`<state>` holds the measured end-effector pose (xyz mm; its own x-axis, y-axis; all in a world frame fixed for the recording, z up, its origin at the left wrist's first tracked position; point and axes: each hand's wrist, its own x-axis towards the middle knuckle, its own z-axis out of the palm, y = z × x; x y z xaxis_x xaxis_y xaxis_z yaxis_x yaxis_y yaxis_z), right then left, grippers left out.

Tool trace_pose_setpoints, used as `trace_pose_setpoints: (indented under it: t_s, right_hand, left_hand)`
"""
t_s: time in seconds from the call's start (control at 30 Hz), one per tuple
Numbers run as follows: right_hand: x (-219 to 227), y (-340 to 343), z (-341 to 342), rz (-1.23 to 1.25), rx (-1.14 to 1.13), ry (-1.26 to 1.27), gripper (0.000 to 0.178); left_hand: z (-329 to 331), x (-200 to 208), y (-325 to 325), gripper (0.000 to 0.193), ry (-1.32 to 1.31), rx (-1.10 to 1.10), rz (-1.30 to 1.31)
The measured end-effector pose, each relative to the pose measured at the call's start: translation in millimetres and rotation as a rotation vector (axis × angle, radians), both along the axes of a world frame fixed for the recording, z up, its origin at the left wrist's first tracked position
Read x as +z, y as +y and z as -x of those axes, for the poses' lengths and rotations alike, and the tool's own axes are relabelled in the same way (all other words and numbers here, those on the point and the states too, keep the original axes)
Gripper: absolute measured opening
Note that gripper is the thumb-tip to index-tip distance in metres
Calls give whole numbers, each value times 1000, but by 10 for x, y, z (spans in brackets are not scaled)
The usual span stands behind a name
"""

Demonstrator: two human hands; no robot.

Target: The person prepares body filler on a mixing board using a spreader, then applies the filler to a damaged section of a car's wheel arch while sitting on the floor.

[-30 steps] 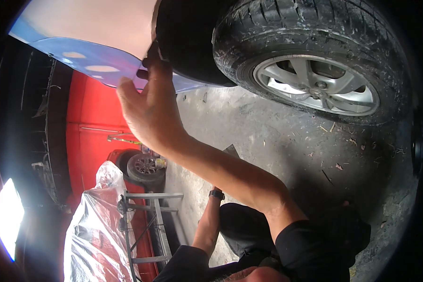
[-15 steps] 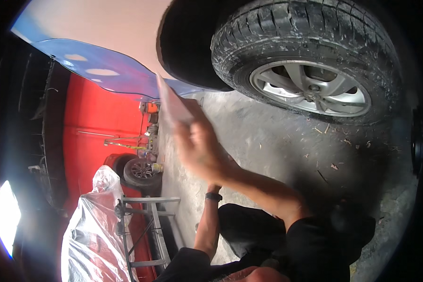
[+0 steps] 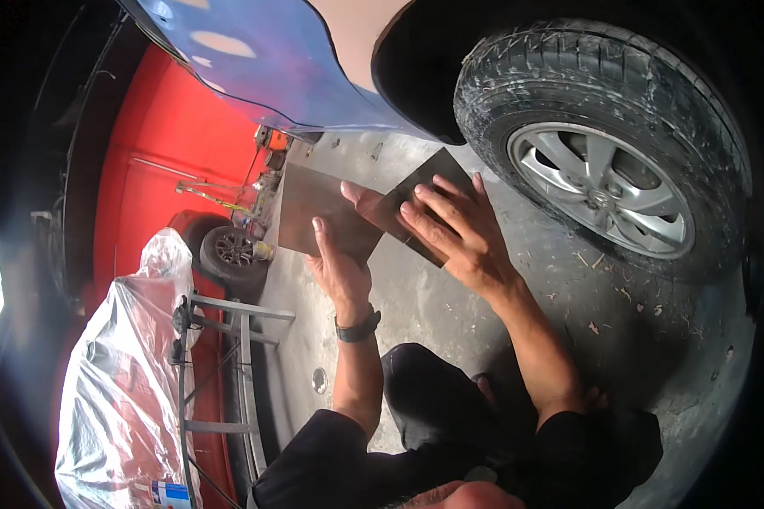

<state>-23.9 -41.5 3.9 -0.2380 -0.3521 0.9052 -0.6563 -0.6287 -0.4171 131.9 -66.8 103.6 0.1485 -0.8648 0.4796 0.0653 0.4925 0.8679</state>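
Note:
My left hand (image 3: 344, 276) grips a thin, dark grey-brown rectangular sheet (image 3: 310, 204), its thumb lying across the face and its other fingers hidden beneath. To the right, my right hand (image 3: 480, 254) holds a second thin dark sheet (image 3: 412, 191), tilted, with several fingers spread over its upper face. What looks like my right thumb sticks out from under that sheet, over the first one. The sheets' near edges meet or overlap; which, I cannot tell. Beyond them is a car body panel (image 3: 293, 59), blue with pale pinkish patches.
A dusty car wheel (image 3: 598, 182) stands at the right under the dark wheel arch (image 3: 416, 68). At the left are a metal frame stand (image 3: 244, 365), clear plastic sheeting (image 3: 127, 365) and a red car with its wheel (image 3: 233, 254). Dry leaves lie on the concrete floor (image 3: 560, 297).
My hands, crossed and blurred before, are now side by side, each with its own sheet. My right hand has moved right. The view has shifted, with the wheel further right and lower.

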Motion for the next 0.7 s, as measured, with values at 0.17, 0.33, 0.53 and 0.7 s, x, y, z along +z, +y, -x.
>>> trace_pose_setpoints:
  t_s: [0.17,0.33,0.53,0.7]
  right_hand:
    - [30,-2,-68,-6,-11,64,43]
    - [0,-60,-125,-18,21,51,42]
    - [-9,-63,-177,-80,103,103,42]
    - [423,31,-246,-132,730,-996,15]
  left_hand:
    - [-59,-23,-6,30,-9,-77,116]
    - [-73,-44,45,28,-55,-53,91]
    - [-482,88,-203,33,-135,113,73]
    - [-1201,-1,-534,31,-143,257,13]
